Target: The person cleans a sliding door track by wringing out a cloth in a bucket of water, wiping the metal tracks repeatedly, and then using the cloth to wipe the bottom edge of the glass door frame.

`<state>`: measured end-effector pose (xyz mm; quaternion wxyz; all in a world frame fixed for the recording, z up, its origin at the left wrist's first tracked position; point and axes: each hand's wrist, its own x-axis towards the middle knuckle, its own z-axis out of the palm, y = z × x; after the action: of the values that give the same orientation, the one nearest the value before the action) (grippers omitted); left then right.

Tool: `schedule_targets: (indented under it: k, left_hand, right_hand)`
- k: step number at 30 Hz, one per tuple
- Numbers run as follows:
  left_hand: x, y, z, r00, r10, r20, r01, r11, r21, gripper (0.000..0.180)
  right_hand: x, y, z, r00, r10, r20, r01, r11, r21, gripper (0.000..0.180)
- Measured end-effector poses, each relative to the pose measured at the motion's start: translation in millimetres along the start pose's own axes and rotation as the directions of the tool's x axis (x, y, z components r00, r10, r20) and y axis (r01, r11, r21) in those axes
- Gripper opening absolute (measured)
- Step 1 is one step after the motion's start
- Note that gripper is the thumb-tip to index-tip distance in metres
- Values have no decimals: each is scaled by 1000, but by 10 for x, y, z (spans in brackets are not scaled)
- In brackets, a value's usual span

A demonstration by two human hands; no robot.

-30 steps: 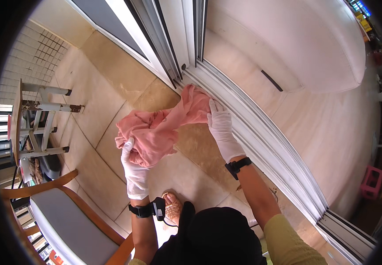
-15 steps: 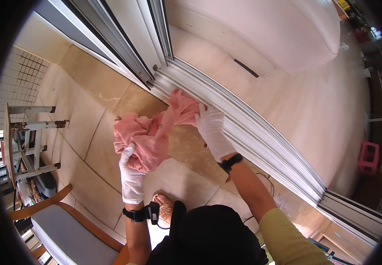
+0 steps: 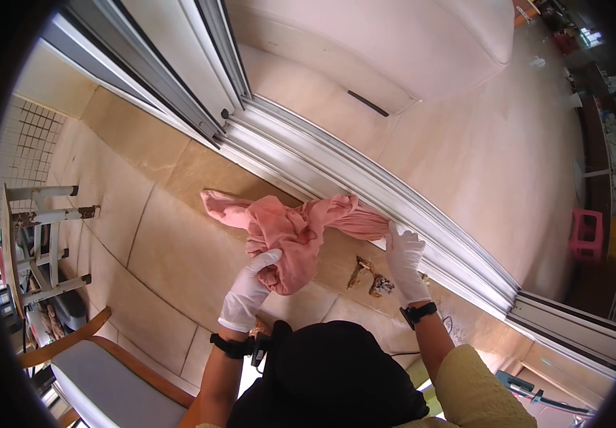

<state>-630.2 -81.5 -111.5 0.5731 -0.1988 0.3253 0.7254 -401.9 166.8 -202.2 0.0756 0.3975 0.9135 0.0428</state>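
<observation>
A crumpled pink cloth (image 3: pixel 286 239) hangs between my two gloved hands, above the tan stone strip beside the door track. My left hand (image 3: pixel 249 285), in a white glove, grips the bunched lower part with the thumb on top. My right hand (image 3: pixel 405 260), also white-gloved, is closed on the cloth's stretched right end, near the white sliding-door track (image 3: pixel 365 182). One loose end of the cloth sticks out to the left. Brown and dark debris (image 3: pixel 372 278) lies on the stone below, between the cloth and my right hand.
White sliding-door panels (image 3: pixel 180 64) stand at the upper left. Past the track are a pale sofa (image 3: pixel 379 36), a black strip (image 3: pixel 368 103) on the floor and a pink stool (image 3: pixel 587 235). A step ladder (image 3: pixel 48 217) and a wood-framed chair (image 3: pixel 119 378) are at left.
Both hands have moved right and nearer to me, pulling the cloth out longer between them. Its left end now sticks out, and the debris has come into sight.
</observation>
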Motion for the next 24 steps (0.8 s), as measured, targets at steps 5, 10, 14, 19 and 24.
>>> schedule_targets:
  k: [5, 10, 14, 19, 24]
  left_hand:
    - [20, 20, -1, 999, -37, 8, 36, 998, 56, 39]
    - [-39, 2, 357, 994, -7, 107, -5, 994, 111, 50]
    - [-215, 131, 214, 981, 61, 183, -89, 985, 149, 63]
    - [-381, 135, 151, 952, 195, 235, -248, 943, 222, 65]
    - [-434, 43, 276, 936, 244, 254, -350, 576, 739, 47]
  right_hand:
    - [-289, 482, 127, 995, 98, 35, -97, 995, -39, 24]
    - [-324, 720, 123, 988, 74, -136, -1, 882, 471, 16]
    - [-569, 494, -89, 932, 359, 57, -236, 478, 846, 12]
    - [-926, 432, -485, 784, 157, 600, -397, -616, 680, 14]
    - [-1105, 894, -617, 829, 195, 524, -77, -889, 452, 25]
